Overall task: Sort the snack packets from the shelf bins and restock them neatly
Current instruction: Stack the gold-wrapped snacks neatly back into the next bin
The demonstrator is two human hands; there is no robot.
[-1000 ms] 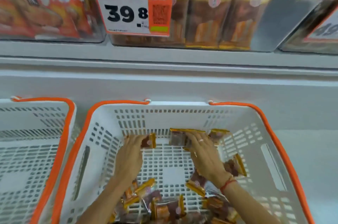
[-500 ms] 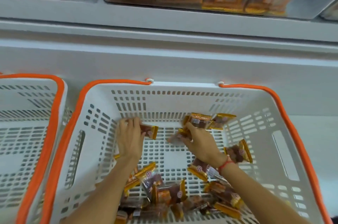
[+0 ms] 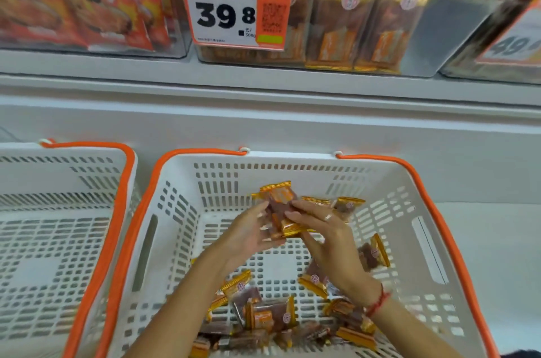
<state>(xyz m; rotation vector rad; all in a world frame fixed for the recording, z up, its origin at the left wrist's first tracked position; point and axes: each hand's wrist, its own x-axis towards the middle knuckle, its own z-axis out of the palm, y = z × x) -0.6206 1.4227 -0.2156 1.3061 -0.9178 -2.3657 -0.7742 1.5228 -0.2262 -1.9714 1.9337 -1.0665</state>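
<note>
A white basket with an orange rim (image 3: 172,196) sits below the shelf and holds several small gold-and-brown snack packets (image 3: 269,316) scattered over its floor. Above the basket's middle, my left hand (image 3: 248,236) and my right hand (image 3: 328,237) meet around a small bunch of these packets (image 3: 279,207), each hand gripping one side of it. One more packet (image 3: 347,205) lies just behind my right hand. On the shelf above, a clear bin (image 3: 345,24) holds the same packets standing in rows, with bare room at its right end.
A second white basket (image 3: 58,211) stands to the left. A price tag reading 39.8 (image 3: 234,12) hangs on the bin's front. Red flame-printed packs (image 3: 73,6) fill the bin at upper left. Another tagged bin (image 3: 509,44) sits at the right edge.
Both hands were apart on the basket floor, each reaching for packets. They have since risen and come together, holding the gathered packets between them.
</note>
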